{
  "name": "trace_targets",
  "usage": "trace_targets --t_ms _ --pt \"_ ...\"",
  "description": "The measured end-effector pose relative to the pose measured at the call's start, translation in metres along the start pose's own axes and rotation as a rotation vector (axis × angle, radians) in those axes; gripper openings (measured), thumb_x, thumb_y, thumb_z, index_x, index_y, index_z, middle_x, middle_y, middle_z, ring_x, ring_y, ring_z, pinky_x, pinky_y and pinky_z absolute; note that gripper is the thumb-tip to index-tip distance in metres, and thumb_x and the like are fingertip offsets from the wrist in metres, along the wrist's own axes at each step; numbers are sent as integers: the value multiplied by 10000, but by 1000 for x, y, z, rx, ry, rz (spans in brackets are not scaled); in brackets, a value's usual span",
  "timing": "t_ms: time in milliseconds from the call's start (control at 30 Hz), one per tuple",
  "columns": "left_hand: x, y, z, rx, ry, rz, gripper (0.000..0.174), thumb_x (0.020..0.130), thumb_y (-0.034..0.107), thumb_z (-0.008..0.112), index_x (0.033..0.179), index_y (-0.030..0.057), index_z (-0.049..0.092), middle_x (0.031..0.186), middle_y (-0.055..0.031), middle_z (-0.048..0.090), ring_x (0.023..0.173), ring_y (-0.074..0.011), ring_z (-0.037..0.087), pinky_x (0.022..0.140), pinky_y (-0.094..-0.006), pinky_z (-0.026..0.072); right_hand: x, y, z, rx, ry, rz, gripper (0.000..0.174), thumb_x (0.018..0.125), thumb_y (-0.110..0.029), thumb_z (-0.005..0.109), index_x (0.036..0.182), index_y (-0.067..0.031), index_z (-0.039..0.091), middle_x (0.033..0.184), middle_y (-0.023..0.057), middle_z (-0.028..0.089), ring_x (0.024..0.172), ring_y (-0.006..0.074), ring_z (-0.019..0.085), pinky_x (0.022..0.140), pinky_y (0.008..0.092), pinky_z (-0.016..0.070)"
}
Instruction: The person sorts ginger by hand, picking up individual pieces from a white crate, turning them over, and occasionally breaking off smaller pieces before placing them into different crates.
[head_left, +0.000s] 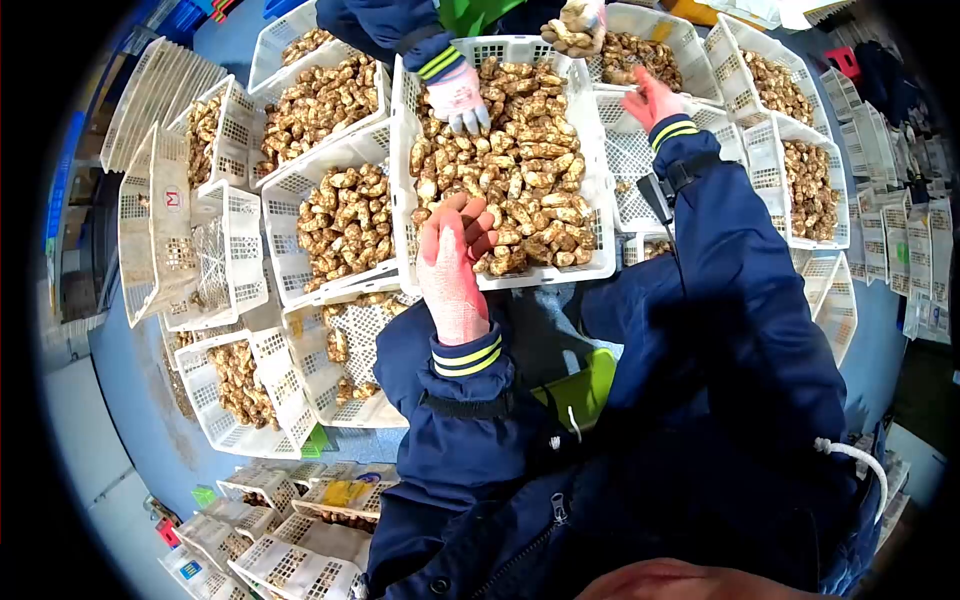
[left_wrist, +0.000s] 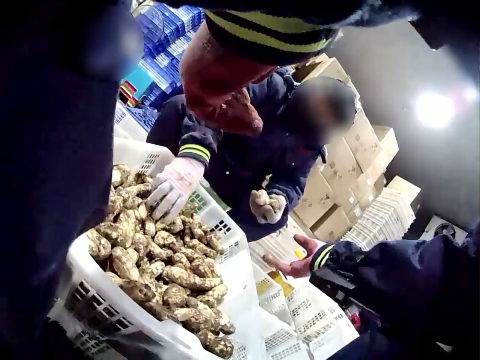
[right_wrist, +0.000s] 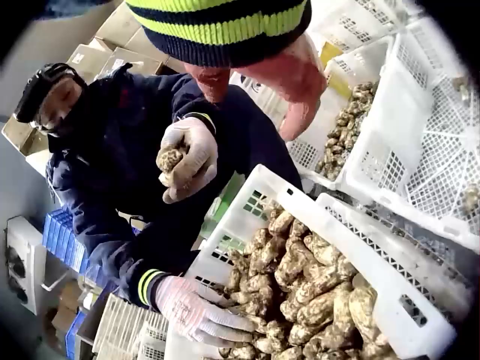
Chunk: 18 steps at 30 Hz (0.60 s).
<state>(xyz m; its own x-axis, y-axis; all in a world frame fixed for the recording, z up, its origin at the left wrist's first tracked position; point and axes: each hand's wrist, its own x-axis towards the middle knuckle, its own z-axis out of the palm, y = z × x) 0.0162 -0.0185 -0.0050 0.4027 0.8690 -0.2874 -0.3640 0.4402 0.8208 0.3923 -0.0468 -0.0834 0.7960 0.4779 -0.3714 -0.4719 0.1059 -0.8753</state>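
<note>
A white perforated crate (head_left: 403,200) in the middle is heaped with knobbly brown-and-cream pieces (head_left: 530,150), like tubers or thick mushrooms. Over its near left corner, my left hand (head_left: 455,270), in a pinkish glove, has its fingers loosely bent, with nothing visible in them. My right hand (head_left: 655,100) reaches over the crates to the right with fingers spread, nothing in its grasp. Across from me, another person's gloved hand (head_left: 458,98) touches the heap. That person's other hand (right_wrist: 191,157) holds a few of the same pieces above the crate's far edge.
More white crates with such pieces stand close on both sides, such as a left crate (head_left: 285,235) and a far right crate (head_left: 840,190). One crate (head_left: 630,165) by my right forearm shows mostly bare mesh floor. Cardboard boxes (left_wrist: 349,157) are stacked behind the other person.
</note>
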Motion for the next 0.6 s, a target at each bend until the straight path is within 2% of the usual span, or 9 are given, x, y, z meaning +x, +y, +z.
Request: trace_targets --t_ms 33,100,233,300,367,433,500,567,600 --pt "0 0 -1 -23 -14 20 401 892 273 477 1135 -44 444 974 -140 567 821 -195 576 718 -293 490 3 2 3 -13 58 -45 665 750 -184 669 1248 62 303 1042 185 560 985 252 538 819 375 458" --pt "0 5 5 -4 17 1 409 890 281 483 1136 -44 441 971 -139 566 819 -192 575 719 -293 487 5 23 22 -491 -14 -72 613 771 -238 632 1258 0 345 1077 191 556 1073 258 506 879 362 416" --pt "-3 7 5 15 32 2 416 891 285 479 1142 -44 435 971 -136 567 817 -188 575 726 -290 483 -75 78 67 -1833 -842 -434 450 820 -352 502 1215 -145 444 1079 128 575 996 259 552 807 379 446" --pt "-3 6 4 10 18 15 419 892 293 475 1141 -43 437 970 -136 566 825 -190 574 737 -297 480 -92 110 79 -2196 -944 -502 349 814 -272 500 1125 -113 492 1046 124 583 983 241 560 768 375 460" --pt "-3 8 3 17 24 17 423 893 298 473 1142 -43 441 975 -140 565 839 -193 572 749 -304 476 -99 120 81 -2280 -857 -601 255 797 -217 509 1021 -98 530 977 117 598 964 238 571 763 373 462" --pt "-5 8 2 7 1 22 425 896 299 466 1145 -45 441 981 -144 563 847 -193 570 750 -304 475 -88 116 78 -2189 -892 -579 265 775 -156 536 1023 -68 565 914 124 621 898 220 597 752 313 463" --pt "-5 10 4 5 8 23 429 895 301 467 1147 -45 440 982 -141 562 841 -191 570 743 -303 475 -85 91 69 -1523 -883 -369 395 773 -162 556 1144 -35 512 949 120 619 889 205 591 746 301 454" --pt "-4 9 4 -11 26 22 426 894 301 469 1141 -45 445 980 -137 561 836 -192 570 740 -303 476 -85 72 62 -702 -969 113 487 781 -155 562 1234 -25 438 898 28 607 797 121 557 756 252 438" --pt "-5 10 5 -24 25 14 422 890 299 478 1133 -44 450 977 -133 562 835 -192 571 736 -301 478 -93 56 58 -397 -1074 249 518 794 -170 572 1260 -20 400 894 14 574 845 141 548 779 280 433"
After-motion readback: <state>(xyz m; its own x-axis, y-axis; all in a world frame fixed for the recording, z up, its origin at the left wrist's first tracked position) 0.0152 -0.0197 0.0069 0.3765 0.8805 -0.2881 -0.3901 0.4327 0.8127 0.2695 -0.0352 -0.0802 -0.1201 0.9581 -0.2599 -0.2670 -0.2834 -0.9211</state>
